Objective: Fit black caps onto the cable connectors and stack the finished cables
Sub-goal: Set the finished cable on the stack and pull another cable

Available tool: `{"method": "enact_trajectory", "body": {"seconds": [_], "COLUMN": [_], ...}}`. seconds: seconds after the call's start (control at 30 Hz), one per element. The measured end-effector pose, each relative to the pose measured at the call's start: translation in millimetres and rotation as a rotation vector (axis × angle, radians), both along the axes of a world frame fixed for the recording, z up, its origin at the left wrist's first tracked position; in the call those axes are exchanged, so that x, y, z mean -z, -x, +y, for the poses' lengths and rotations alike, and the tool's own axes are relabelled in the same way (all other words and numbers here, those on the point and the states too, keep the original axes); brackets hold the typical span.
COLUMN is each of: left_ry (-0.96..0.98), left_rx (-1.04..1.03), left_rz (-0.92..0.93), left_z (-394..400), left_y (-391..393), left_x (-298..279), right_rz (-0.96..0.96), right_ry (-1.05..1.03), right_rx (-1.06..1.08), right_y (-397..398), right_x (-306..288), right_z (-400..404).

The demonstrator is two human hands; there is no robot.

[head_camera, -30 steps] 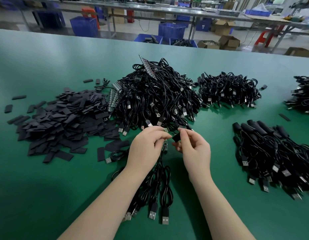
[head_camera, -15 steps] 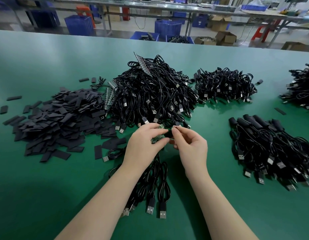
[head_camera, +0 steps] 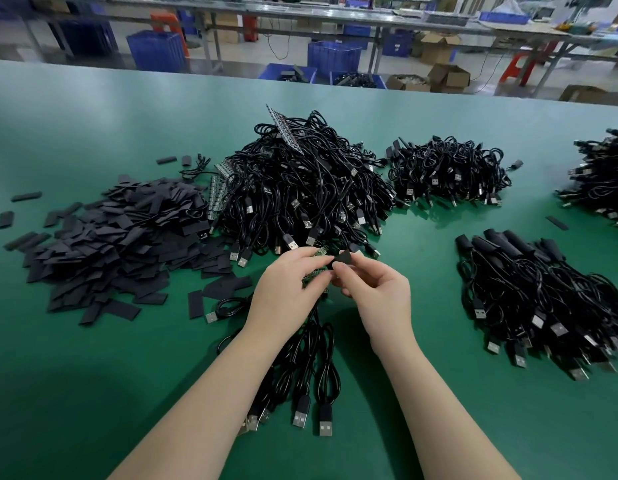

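- Mid-frame, left hand (head_camera: 288,289) pinches small green board ends of a cable bundle (head_camera: 309,362); right hand (head_camera: 378,294) pinches a matte black cap (head_camera: 343,259).
- Flat caps pile (head_camera: 117,244) left; tangled glossy cables (head_camera: 307,188) behind the hands; capped cables (head_camera: 542,299) right.

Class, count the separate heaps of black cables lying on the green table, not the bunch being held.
4: a big heap in the middle, a smaller one behind right, one near right, one cut off at the right edge.
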State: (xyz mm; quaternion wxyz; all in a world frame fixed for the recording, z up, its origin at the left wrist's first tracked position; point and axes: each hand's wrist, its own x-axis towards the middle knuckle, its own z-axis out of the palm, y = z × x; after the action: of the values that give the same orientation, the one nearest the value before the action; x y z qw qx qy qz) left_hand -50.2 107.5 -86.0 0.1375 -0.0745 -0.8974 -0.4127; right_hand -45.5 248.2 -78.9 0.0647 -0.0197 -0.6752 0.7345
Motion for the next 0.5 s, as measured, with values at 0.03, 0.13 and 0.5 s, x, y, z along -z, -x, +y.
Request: {"method": "enact_trajectory", "body": {"seconds": [0.03,0.13,0.5], "left_ry": [0.006,0.021,0.016], "left_rx": [0.002,0.002,0.029], "left_rz": [0.003,0.024,0.023], "left_z": [0.1,0.5,1.5], "left_y": [0.0,-0.3,-0.1], "left_x": [0.2,0.3,0.0], "right_rz": [-0.003,-0.011,0.021], "right_ry": [0.002,0.002,0.002], "right_rx": [0.002,0.015,-0.002], "right_y": [0.3,0.8,0.8], "right_x": [0.3,1.9,3.4], "right_z": [0.2,0.1,1.6]}}
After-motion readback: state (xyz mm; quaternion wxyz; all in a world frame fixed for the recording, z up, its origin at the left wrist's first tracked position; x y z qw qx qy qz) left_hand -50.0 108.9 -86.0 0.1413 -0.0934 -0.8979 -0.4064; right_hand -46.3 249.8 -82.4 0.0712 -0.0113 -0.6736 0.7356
